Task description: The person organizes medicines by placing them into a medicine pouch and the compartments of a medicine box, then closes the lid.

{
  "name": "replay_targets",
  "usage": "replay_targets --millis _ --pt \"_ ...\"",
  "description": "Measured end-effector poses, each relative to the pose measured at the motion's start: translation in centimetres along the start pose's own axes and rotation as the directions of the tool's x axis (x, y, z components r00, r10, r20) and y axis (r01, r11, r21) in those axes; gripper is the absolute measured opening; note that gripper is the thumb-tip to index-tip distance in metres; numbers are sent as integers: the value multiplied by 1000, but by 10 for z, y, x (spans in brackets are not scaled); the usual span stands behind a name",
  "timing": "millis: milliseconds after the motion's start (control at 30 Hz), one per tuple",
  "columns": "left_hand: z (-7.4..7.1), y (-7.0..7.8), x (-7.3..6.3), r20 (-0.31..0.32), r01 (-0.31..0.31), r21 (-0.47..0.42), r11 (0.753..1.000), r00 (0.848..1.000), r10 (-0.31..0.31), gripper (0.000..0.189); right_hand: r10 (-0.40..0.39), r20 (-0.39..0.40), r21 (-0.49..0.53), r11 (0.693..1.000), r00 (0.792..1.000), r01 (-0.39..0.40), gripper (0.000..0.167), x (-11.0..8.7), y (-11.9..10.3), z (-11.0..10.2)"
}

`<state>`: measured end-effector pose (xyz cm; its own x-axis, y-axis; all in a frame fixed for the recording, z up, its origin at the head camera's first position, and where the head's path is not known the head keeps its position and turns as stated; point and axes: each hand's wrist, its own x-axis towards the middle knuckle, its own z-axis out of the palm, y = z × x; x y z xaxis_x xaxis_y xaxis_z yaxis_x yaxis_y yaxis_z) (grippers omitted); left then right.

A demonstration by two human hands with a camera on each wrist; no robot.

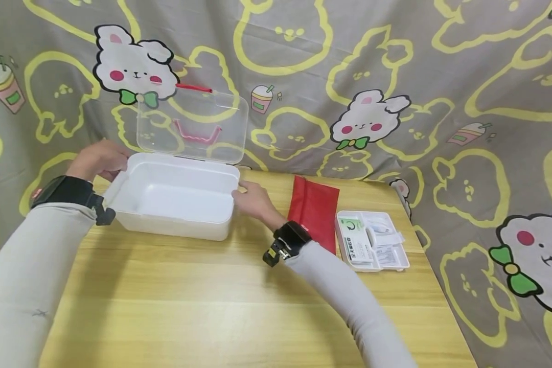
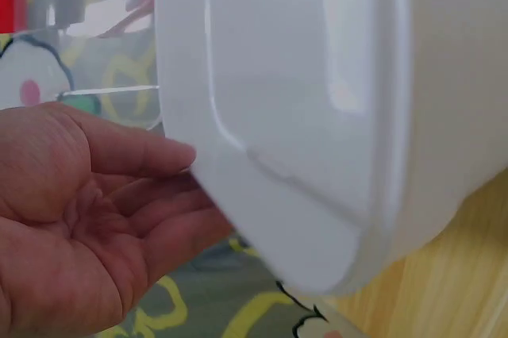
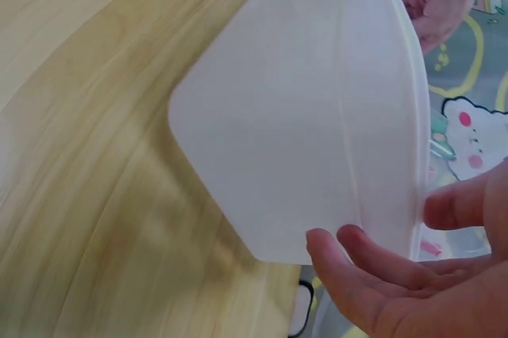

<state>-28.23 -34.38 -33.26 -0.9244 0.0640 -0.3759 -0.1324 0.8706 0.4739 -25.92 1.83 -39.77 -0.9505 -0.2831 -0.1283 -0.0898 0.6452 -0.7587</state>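
A white plastic storage box stands at the back left of the table, its inside bare. Its clear hinged lid is raised against the curtain and carries a pink handle. At the box's left end my left hand grips the rim, thumb on top and fingers beneath, as the left wrist view shows. My right hand holds the opposite end; in the right wrist view its thumb is at the rim and its fingertips lie along the outer wall.
Right of my right hand lies a flat red pouch. Beside it is a white divided tray with a green-and-white medicine box and small packets. A patterned curtain hangs behind the wooden table and along its right side.
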Motion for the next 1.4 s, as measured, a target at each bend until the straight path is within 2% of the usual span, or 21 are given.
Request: replay_targets --millis 133,467,733,1000,1167,1400 --pt "10 10 0 45 -23 -91 996 999 28 38 4 24 45 999 1000 -5 51 -11 13 -17" --pt "34 37 -6 107 -60 -195 979 991 82 51 62 110 205 975 992 -84 55 -38 44 -54" --pt "51 53 -10 163 -71 -264 962 980 117 56 58 158 221 971 986 -93 62 -59 64 -82" --pt "67 67 -16 191 -95 -314 945 968 162 58 152 153 182 967 977 -179 68 -72 76 -98" --pt "75 70 -19 205 -106 -347 932 961 186 56 128 152 197 968 980 -156 70 -78 84 -106" --pt "83 75 -25 221 -130 -369 920 949 223 54 71 194 224 968 978 -115 72 -90 93 -115"
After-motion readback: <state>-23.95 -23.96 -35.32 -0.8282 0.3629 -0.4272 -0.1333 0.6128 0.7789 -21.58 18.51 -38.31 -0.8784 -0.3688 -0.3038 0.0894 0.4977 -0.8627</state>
